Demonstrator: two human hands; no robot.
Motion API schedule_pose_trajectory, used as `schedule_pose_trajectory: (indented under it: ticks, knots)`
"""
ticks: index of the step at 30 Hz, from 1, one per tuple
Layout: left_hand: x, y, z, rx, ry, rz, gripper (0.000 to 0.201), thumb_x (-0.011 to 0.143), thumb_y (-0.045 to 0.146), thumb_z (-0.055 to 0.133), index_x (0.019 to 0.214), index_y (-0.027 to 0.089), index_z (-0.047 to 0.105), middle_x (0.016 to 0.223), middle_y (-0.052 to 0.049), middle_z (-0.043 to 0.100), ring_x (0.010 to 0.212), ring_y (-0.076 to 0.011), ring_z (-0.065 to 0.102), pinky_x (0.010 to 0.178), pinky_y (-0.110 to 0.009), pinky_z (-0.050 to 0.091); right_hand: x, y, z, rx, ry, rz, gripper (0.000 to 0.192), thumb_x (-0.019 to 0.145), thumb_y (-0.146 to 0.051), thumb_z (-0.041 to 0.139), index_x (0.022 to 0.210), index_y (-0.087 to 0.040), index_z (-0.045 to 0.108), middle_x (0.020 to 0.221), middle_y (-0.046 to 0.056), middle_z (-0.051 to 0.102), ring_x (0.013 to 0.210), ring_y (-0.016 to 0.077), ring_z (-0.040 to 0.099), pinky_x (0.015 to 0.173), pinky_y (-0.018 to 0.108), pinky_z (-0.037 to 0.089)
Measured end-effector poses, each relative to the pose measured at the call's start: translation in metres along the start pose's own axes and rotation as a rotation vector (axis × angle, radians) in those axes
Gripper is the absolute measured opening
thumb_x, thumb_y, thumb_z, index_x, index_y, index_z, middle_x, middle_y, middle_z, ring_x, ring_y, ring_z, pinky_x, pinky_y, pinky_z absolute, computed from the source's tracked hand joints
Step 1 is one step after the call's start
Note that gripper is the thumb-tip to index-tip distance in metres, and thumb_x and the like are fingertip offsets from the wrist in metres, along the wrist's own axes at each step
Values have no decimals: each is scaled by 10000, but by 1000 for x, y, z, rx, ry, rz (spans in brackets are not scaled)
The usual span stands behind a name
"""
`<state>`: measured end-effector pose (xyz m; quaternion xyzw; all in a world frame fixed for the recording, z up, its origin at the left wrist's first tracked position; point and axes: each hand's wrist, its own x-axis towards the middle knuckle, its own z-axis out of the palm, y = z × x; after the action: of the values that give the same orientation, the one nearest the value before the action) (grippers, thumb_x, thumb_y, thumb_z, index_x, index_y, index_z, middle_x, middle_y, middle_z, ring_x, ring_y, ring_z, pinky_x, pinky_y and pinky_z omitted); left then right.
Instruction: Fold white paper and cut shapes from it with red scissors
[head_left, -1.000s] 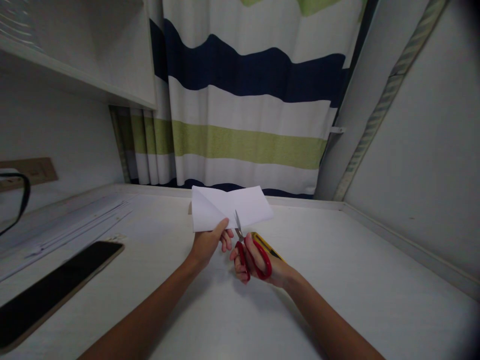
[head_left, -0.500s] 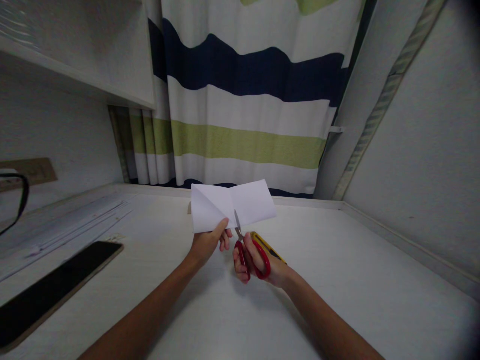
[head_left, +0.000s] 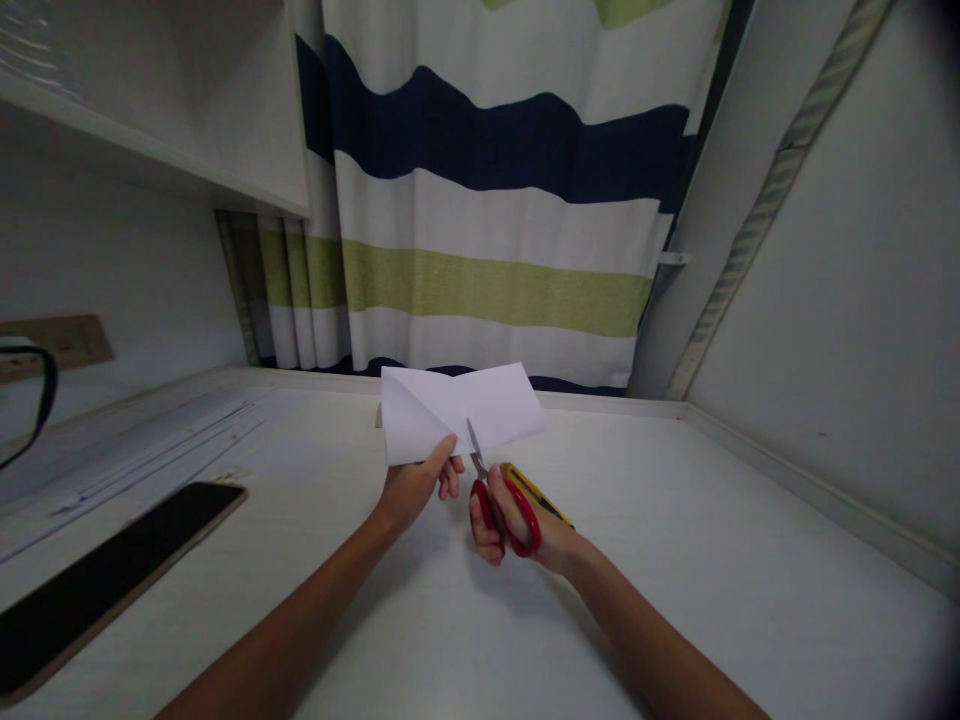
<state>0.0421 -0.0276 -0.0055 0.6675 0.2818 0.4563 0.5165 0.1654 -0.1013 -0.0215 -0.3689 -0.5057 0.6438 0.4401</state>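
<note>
A folded white sheet of paper [head_left: 420, 412] is pinched at its lower edge by my left hand [head_left: 418, 487], thumb on top. Its right part is tilted up along a crease. My right hand [head_left: 517, 525] has its fingers through the red handles of a pair of scissors [head_left: 529, 528]. The blades meet the paper's lower edge close to my left thumb, and one blade lies over the paper's face. Partly hidden behind my right hand is a yellow and black utility knife [head_left: 534, 490] on the table.
A dark-screened phone [head_left: 112, 590] lies at the left on the white table [head_left: 675, 600]. Behind it are papers [head_left: 165, 450] along the left wall. A striped curtain [head_left: 495, 290] hangs at the back; a shelf [head_left: 150, 160] juts out at upper left.
The scissor handles have come slightly closer together. The paper's right part has shifted a little to the left. My left hand stays in place.
</note>
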Motion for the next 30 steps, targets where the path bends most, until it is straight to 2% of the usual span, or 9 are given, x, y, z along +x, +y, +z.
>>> schedule_pose_trajectory:
  ticks: [3,8,12,18,30]
  knots:
    - [0,-3,-1,38,39,28,303,739,361,427,540,151,517,367,34,486,322,-83,405,394,-218,322,0,0,-1,-18,10,-18,478,753,-589,249,660,-147,404,448,-61,345,361,50,335,391,198,252]
    - [-1,-6,-3,123,100,57,385,735,396,411,434,164,477,417,15,519,337,-75,391,449,-230,328,0,1,-3,-38,29,-58,484,756,-583,249,654,-143,425,440,-66,328,350,49,322,387,202,266]
    - [-2,-3,-3,142,78,23,396,741,406,409,437,164,483,425,15,527,346,-74,394,482,-227,336,0,1,-3,-33,29,-82,460,771,-552,270,654,-139,435,443,-68,320,352,44,311,385,198,267]
    - [-2,1,-3,199,24,3,523,774,432,336,340,165,455,329,30,446,334,-68,372,550,-217,350,0,0,-2,-43,41,-64,470,755,-575,270,640,-145,421,433,-74,315,342,40,299,371,192,256]
    - [-2,4,-3,168,-9,6,511,773,432,354,355,159,464,351,24,472,347,-71,387,556,-214,355,-1,-2,-4,-67,53,-69,457,755,-573,272,635,-153,406,425,-79,297,327,36,277,352,183,245]
